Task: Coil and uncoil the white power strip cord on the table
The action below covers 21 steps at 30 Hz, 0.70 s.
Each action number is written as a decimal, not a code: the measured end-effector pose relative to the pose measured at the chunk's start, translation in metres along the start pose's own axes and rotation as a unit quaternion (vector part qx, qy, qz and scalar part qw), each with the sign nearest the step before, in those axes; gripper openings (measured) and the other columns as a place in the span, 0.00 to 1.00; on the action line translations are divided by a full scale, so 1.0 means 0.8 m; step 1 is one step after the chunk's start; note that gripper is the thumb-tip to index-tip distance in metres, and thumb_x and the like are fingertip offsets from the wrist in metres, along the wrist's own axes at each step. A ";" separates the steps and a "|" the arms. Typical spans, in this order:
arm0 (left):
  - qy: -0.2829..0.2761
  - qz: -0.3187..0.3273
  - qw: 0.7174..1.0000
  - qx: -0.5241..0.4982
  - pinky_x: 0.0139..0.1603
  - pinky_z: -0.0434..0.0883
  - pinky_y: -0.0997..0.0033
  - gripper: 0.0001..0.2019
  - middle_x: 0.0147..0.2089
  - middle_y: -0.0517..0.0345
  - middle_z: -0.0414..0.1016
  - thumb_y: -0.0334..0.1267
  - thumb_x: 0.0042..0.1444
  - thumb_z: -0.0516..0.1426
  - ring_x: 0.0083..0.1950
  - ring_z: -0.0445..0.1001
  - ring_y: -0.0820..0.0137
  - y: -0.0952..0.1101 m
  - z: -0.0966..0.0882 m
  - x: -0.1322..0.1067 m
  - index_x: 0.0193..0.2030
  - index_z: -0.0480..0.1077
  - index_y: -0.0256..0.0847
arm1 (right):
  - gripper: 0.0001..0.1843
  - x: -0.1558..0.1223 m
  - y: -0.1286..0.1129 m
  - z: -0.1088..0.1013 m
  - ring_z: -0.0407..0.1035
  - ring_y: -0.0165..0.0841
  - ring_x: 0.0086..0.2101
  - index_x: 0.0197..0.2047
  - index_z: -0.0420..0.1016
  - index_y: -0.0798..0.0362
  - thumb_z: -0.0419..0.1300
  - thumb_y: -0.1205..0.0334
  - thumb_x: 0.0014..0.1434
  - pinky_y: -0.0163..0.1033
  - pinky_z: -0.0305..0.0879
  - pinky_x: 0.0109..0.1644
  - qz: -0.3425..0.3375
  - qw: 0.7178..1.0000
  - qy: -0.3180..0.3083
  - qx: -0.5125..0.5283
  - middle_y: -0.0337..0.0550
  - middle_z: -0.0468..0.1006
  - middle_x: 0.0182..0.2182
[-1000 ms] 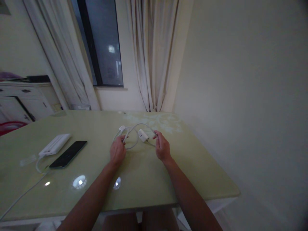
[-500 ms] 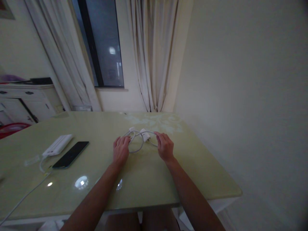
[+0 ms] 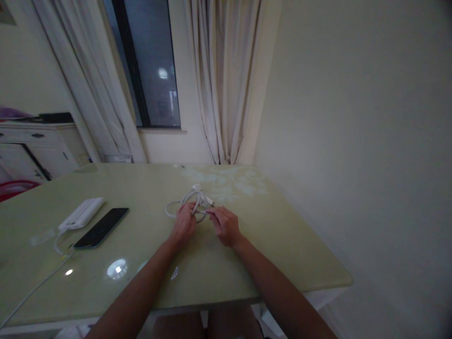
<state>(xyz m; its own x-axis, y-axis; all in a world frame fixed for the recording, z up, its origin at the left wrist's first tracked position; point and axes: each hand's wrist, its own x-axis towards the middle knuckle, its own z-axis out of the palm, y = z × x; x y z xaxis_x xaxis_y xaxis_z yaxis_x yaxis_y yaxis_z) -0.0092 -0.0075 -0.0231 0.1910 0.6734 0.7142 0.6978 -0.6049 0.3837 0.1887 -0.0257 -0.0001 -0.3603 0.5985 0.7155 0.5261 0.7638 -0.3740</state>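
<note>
A white cable (image 3: pixel 176 205) with white plug ends lies looped on the pale green table (image 3: pixel 282 245), just beyond my hands. My left hand (image 3: pixel 184 224) has its fingers curled round part of the loops. My right hand (image 3: pixel 223 225) sits close beside it and pinches another part of the same cable between its fingers. The two hands nearly touch, and they hide the near side of the bundle. One white plug end (image 3: pixel 197 188) sticks out at the far side of the coil.
A white power bank (image 3: pixel 81 213) and a black phone (image 3: pixel 101 227) lie at the left of the table, with a thin white wire (image 3: pixel 31 289) trailing toward the near left edge. A wall runs along the right side. Curtains and a dark window are behind.
My hands have come together from about a hand's width apart. The cable's wide loop has been gathered into a tighter bundle between them.
</note>
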 end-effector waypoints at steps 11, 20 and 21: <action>-0.094 -0.067 0.990 -0.078 0.46 0.74 0.56 0.10 0.42 0.46 0.77 0.38 0.63 0.49 0.44 0.77 0.59 0.027 0.003 0.003 0.47 0.67 0.37 | 0.14 -0.005 0.016 0.019 0.72 0.34 0.39 0.53 0.67 0.50 0.58 0.62 0.65 0.39 0.71 0.43 0.055 0.998 0.002 0.033 0.47 0.74 0.46; -0.094 -0.113 0.985 0.090 0.43 0.71 0.61 0.10 0.34 0.52 0.72 0.31 0.61 0.44 0.38 0.73 0.62 -0.010 -0.024 0.011 0.42 0.64 0.40 | 0.13 0.001 0.040 0.010 0.69 0.38 0.48 0.47 0.76 0.51 0.57 0.74 0.61 0.44 0.67 0.55 0.109 0.992 -0.042 -0.044 0.47 0.76 0.44; -0.110 -0.109 0.981 0.116 0.42 0.70 0.61 0.10 0.34 0.52 0.72 0.31 0.61 0.44 0.37 0.72 0.61 -0.016 -0.026 0.011 0.42 0.64 0.40 | 0.11 0.000 0.043 0.011 0.68 0.39 0.49 0.44 0.77 0.52 0.58 0.74 0.61 0.44 0.66 0.56 0.120 0.989 -0.058 -0.059 0.47 0.76 0.45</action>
<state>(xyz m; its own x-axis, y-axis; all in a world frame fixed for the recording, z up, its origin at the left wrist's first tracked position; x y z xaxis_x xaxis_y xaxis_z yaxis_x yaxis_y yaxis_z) -0.0307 -0.0028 -0.0092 0.1463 0.8674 0.4756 0.8719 -0.3402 0.3523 0.2002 0.0024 -0.0181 -0.2966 0.7886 0.5386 0.6908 0.5666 -0.4492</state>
